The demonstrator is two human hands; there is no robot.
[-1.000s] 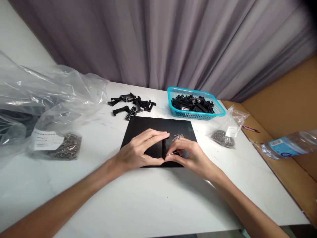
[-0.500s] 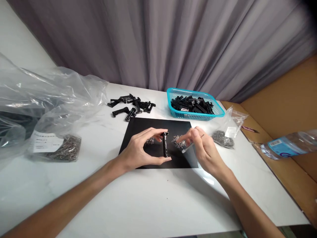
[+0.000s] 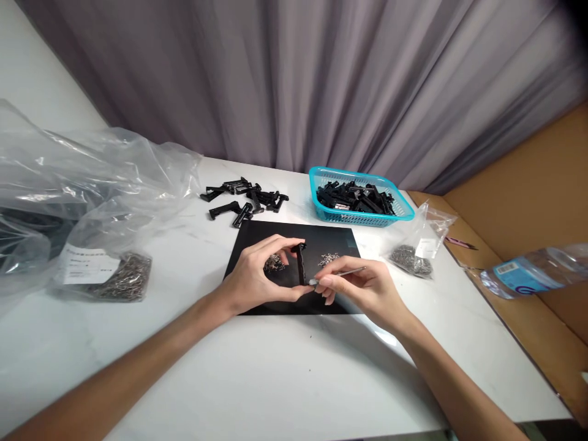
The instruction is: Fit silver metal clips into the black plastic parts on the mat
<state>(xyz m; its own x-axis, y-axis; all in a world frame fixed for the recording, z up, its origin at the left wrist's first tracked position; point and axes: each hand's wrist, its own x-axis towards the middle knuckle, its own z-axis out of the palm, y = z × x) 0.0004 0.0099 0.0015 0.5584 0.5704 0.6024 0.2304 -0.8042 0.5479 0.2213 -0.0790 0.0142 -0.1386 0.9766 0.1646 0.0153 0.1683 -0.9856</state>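
Note:
My left hand (image 3: 257,278) pinches a slim black plastic part (image 3: 301,264) between thumb and forefinger, holding it upright over a black mat (image 3: 340,236). My right hand (image 3: 362,288) grips thin metal tweezers (image 3: 342,274), their tip touching the lower end of the black part. Two small heaps of tiny metal springs lie on the mat, one (image 3: 274,262) behind my left fingers, the other (image 3: 329,258) just beyond the tweezers.
A teal basket (image 3: 321,211) of black parts stands behind the mat, with loose black parts (image 3: 243,196) to its left. A big clear plastic bag (image 3: 82,184) and a bag of metal pieces (image 3: 122,277) lie left. A small bag (image 3: 413,254), cardboard and a water bottle (image 3: 537,272) are right.
My right hand lifted away to the spring heap with the tweezers, then came back to the black part. My left hand raised its fingers and kept holding the part upright.

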